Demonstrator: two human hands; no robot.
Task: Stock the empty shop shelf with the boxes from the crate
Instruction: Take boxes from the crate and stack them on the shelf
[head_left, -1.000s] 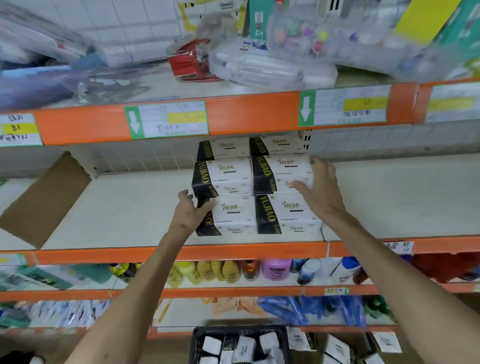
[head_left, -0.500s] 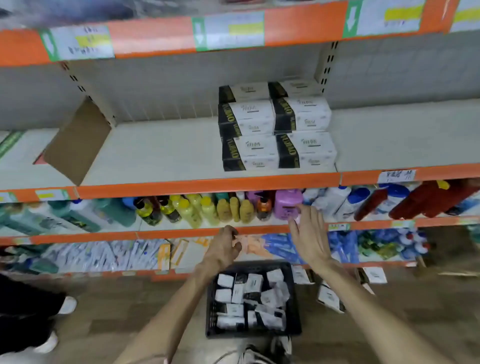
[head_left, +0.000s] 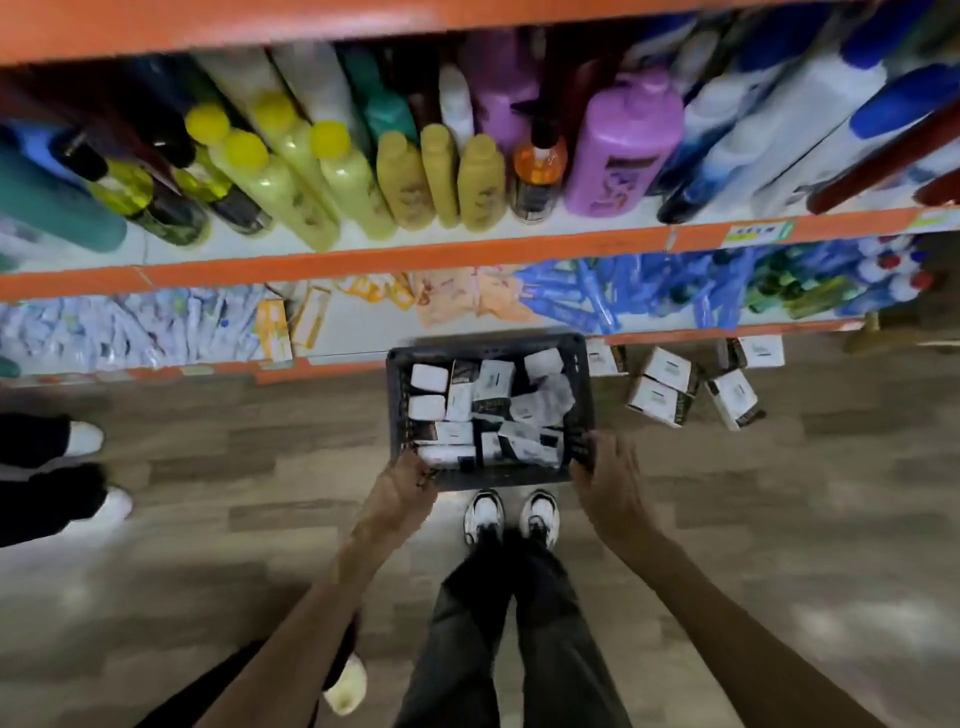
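Right hand (head_left: 613, 480) is hovering spread-fingered at the crate (head_left: 488, 345) mid-frame, left hand (head_left: 402, 491) is looking too blurry to call. Boxes (head_left: 428, 378) are filling the crate, so loads left.

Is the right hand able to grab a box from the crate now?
Probably yes. The right hand is at the near right corner of the crate, which has no lid, and the boxes lie uncovered right beside it.
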